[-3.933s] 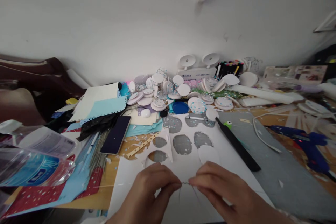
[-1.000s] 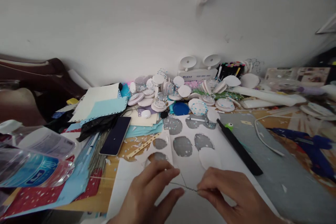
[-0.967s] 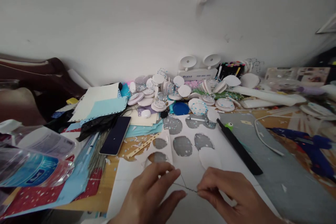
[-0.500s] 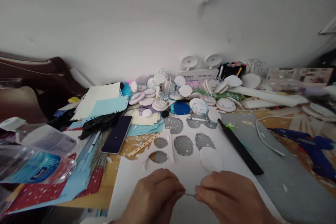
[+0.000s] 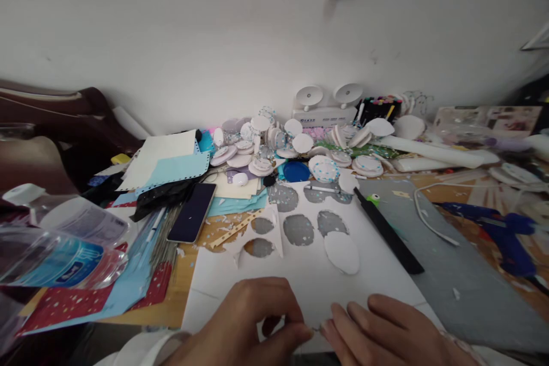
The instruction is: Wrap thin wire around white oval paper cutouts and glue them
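Note:
My left hand is low in the middle of the view, thumb and forefinger pinched on one end of a short, thin twisted wire. My right hand is beside it, its fingertips closed at the wire's other end and its thumb hidden. Only a small bit of wire shows between the hands. Beneath them lies a large white sheet. A white paper disc rests on the sheet beyond my right hand, near card with round cut-outs.
A black stick-like object lies on a grey mat, with a blue glue gun farther right. On the left are a phone, wire stems and plastic bottles. White discs with blue dots are piled at the back.
Both hands have come a little lower and nearer to me, and less wire shows between them. My right fingers are straighter. The white disc now shows whole.

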`<action>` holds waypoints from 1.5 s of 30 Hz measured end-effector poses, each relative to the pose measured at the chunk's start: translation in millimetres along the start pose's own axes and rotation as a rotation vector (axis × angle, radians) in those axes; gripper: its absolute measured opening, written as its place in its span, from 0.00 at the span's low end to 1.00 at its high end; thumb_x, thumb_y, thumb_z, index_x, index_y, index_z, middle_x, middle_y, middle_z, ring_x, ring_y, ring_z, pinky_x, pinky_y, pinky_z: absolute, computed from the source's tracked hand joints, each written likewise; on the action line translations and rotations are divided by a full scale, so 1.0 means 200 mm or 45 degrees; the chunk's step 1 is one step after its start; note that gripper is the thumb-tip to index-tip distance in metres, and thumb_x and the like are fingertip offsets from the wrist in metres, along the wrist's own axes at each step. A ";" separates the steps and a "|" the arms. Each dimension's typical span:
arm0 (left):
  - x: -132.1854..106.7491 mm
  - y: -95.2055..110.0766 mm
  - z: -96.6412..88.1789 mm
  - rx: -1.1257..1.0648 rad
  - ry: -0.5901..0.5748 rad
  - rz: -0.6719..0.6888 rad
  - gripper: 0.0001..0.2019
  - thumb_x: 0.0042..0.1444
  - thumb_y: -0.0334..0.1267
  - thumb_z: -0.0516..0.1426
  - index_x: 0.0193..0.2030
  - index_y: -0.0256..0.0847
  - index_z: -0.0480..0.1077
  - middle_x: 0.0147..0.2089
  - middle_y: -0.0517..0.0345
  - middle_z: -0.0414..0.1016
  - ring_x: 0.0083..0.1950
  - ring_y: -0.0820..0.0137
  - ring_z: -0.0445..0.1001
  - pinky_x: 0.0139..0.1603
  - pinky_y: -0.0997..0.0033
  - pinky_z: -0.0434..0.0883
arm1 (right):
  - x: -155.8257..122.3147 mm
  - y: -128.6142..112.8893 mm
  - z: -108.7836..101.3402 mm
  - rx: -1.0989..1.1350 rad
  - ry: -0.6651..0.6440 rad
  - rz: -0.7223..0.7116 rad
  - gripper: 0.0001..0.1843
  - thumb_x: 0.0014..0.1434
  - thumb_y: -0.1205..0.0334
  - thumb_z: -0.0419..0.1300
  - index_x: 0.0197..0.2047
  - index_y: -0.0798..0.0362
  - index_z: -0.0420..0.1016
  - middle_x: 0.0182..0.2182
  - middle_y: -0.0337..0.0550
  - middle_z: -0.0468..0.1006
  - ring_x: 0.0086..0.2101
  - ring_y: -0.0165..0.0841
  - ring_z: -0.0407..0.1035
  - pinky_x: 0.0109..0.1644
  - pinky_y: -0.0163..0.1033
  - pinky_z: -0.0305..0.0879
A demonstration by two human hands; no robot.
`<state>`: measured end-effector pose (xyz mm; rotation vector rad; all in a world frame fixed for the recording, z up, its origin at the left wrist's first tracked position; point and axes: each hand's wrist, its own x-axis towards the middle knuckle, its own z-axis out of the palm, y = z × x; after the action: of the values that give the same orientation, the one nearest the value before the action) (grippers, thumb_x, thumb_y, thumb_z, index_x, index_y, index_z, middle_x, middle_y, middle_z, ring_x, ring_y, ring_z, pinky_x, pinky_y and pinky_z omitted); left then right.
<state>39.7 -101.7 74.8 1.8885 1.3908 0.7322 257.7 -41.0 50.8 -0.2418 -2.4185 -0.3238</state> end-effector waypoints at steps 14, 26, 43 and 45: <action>0.02 -0.03 0.01 0.292 -0.078 0.134 0.09 0.63 0.30 0.54 0.32 0.39 0.71 0.30 0.59 0.72 0.30 0.73 0.70 0.30 0.75 0.63 | 0.04 0.09 0.00 1.004 -0.693 0.836 0.14 0.50 0.74 0.71 0.36 0.48 0.75 0.31 0.32 0.75 0.32 0.28 0.71 0.37 0.31 0.70; 0.05 -0.02 0.01 -0.361 -0.190 -0.347 0.13 0.62 0.39 0.54 0.28 0.37 0.71 0.26 0.63 0.69 0.29 0.75 0.64 0.31 0.78 0.61 | -0.06 0.01 0.09 0.358 -0.044 0.497 0.10 0.66 0.69 0.56 0.32 0.53 0.72 0.23 0.38 0.71 0.24 0.32 0.66 0.27 0.39 0.62; 0.02 0.01 0.05 0.272 0.190 0.374 0.11 0.68 0.36 0.50 0.38 0.39 0.72 0.32 0.55 0.78 0.32 0.70 0.77 0.35 0.76 0.74 | -0.01 0.02 0.07 1.036 -0.144 1.039 0.11 0.51 0.73 0.68 0.35 0.48 0.74 0.29 0.32 0.76 0.30 0.28 0.70 0.33 0.30 0.69; 0.00 0.01 0.05 0.302 0.197 0.403 0.12 0.69 0.37 0.49 0.39 0.39 0.73 0.33 0.54 0.79 0.34 0.70 0.78 0.37 0.75 0.75 | -0.02 0.02 0.07 1.019 -0.216 1.076 0.14 0.48 0.74 0.69 0.34 0.48 0.74 0.29 0.31 0.76 0.29 0.28 0.70 0.32 0.30 0.69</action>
<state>49.1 -104.1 70.5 2.3154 1.3338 0.9158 253.3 -33.6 39.6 -0.8784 -2.1574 1.0372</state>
